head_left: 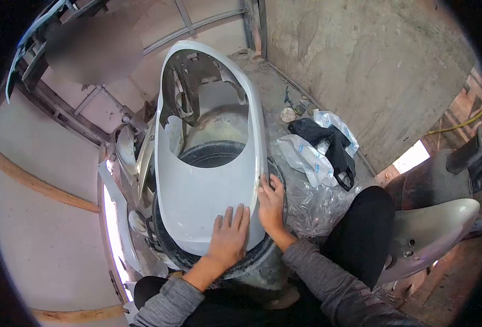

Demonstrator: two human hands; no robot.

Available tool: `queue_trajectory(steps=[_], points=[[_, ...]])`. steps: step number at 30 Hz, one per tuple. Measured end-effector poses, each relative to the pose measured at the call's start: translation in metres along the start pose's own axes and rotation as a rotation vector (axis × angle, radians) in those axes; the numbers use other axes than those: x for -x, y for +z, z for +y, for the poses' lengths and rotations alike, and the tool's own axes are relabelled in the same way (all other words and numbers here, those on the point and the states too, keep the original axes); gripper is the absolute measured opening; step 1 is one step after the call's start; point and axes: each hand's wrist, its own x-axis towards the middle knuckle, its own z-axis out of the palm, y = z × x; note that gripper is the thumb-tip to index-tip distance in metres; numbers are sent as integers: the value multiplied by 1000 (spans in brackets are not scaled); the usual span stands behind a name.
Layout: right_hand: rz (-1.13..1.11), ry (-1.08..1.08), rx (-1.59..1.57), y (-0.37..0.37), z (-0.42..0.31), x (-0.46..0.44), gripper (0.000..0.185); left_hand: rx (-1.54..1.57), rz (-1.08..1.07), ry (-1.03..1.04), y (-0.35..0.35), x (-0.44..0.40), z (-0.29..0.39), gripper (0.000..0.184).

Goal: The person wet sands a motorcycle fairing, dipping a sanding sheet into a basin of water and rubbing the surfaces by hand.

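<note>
A glossy white scooter body panel (208, 193) with a large oval opening lies tilted across the rim of a round black tub (167, 240). On the panel's lower front surface, my left hand (229, 238) lies flat with its fingers outstretched. My right hand (272, 210) is at the panel's right edge, fingers bent against it; whether anything small is under the fingertips is hidden. Through the opening, the dark inner side of the panel and part of the tub show.
White and black plastic bags (311, 158) and clear plastic wrap (314, 207) lie on the floor to the right. Another pale curved panel (431, 234) is beside my right knee. Several more panels (126, 150) lean at the left. A concrete-like wall (361, 71) stands behind.
</note>
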Motion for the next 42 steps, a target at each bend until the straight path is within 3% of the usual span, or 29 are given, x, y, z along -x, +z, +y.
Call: queue_trajectory(steps=[1, 3, 4, 7, 11, 13, 19, 21, 23, 25, 31, 35, 37, 40, 42], points=[[5, 2, -3, -2, 2, 2, 42, -5, -2, 4, 7, 3, 5, 104], [-61, 80, -118, -6, 5, 7, 43, -270, 187, -20, 20, 7, 14, 85], [-114, 93, -139, -8, 6, 5, 45, -278, 132, -14, 18, 9, 18, 71], [-134, 8, -90, -10, 6, -1, 46, -250, 237, -4, 23, 13, 23, 71], [-140, -66, 5, -21, -19, 0, 45, -211, 230, 10, 0, 26, 15, 87], [-188, -242, 186, -30, -35, 0, 45, -159, 180, -2, -29, 32, 16, 92], [-256, -543, 197, -40, -66, 16, 46, -98, 97, -53, -69, 52, 2, 121], [-258, -577, 251, -42, -73, 4, 47, -47, 109, -54, -76, 57, 0, 120], [-228, -581, 506, -42, -82, -25, 47, -41, 159, -62, -78, 59, -2, 116], [-218, -551, 479, -40, -79, -43, 46, -19, 187, -68, -77, 58, -2, 114], [-224, -868, 520, -37, -70, -37, 50, -34, 303, -127, -74, 49, -13, 107], [-134, -772, 502, -30, -80, -82, 50, -2, 305, -128, -78, 44, -19, 106], [-191, -749, 476, -30, -74, -58, 50, -27, 310, -116, -83, 44, -26, 105], [-187, -947, 560, -30, -66, -58, 48, -15, 253, -118, -87, 48, -30, 103], [-135, -892, 571, -21, -67, -85, 48, -17, 257, -99, -85, 49, -31, 101]])
